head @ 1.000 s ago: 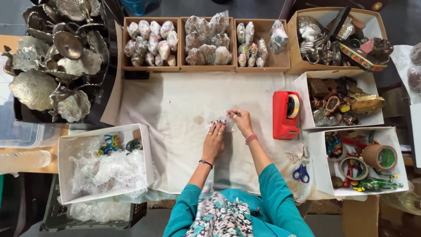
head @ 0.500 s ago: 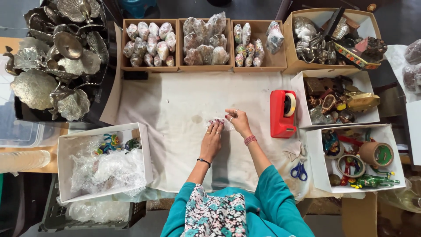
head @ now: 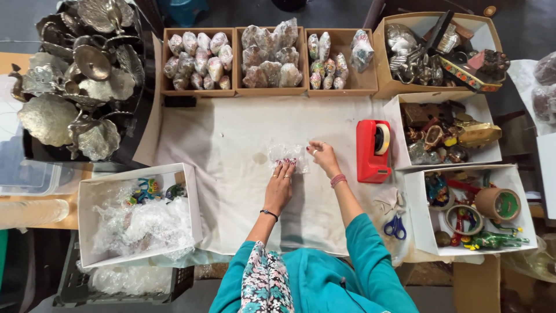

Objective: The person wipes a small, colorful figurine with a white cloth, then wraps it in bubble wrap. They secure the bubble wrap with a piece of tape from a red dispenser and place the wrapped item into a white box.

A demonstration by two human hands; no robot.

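Note:
A small piece of clear bubble wrap [head: 282,152] lies on the white cloth [head: 231,139] in the middle of the table. My left hand [head: 281,179] rests flat on its near edge and presses it down. Just to the right, my right hand [head: 323,156] pinches the wrap's right edge with its fingertips. A small item may lie inside the wrap, but I cannot make it out.
A red tape dispenser [head: 370,152] stands right of my hands, blue scissors [head: 395,226] nearer me. Wooden trays of wrapped pieces [head: 200,58] line the far edge. White boxes of trinkets [head: 446,130] sit right, a box of bubble wrap [head: 139,220] left, metal dishes [head: 75,87] far left.
Both hands have stayed on the wrap in the same spot; the fingers shifted slightly. The view has drifted a little.

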